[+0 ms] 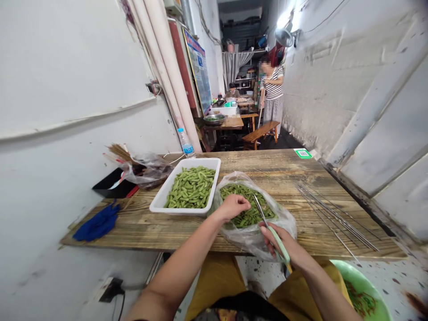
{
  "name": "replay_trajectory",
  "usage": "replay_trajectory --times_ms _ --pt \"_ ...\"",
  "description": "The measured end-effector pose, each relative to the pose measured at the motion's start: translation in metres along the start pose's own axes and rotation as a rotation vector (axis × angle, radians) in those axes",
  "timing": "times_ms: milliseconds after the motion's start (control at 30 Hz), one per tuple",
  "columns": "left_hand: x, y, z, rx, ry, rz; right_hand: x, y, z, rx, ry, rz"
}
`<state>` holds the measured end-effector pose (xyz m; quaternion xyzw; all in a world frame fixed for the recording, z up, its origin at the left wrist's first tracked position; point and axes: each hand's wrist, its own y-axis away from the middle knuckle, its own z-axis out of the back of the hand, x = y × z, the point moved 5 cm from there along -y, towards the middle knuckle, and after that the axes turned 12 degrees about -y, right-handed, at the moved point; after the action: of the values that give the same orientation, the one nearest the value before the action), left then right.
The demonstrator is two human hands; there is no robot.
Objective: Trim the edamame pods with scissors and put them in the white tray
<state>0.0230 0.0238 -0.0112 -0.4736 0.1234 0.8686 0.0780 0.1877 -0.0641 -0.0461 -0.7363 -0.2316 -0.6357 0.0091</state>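
My left hand (233,206) reaches into a clear plastic bag (284,220) of green bean pods (247,216) on the wooden table (294,171), fingers curled down among the pods. My right hand (284,247) is closed on the pale green handles of a pair of scissors (267,225), whose metal blades point up over the bag. A white tray (159,200) filled with more green pods stands just left of the bag.
Several metal skewers (334,216) lie on the table's right side. A blue cloth (98,223), a black tray (110,185), a bagged skewer bundle (143,169) and a water bottle (186,145) sit at left. A green basin (361,285) is at lower right. Two people stand and sit far back.
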Motion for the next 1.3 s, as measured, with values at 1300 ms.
replay_trajectory --times_ms 1300 --pt "0.001 0.02 -0.015 -0.32 0.832 0.137 0.014 0.002 -0.024 -0.031 -0.133 -0.058"
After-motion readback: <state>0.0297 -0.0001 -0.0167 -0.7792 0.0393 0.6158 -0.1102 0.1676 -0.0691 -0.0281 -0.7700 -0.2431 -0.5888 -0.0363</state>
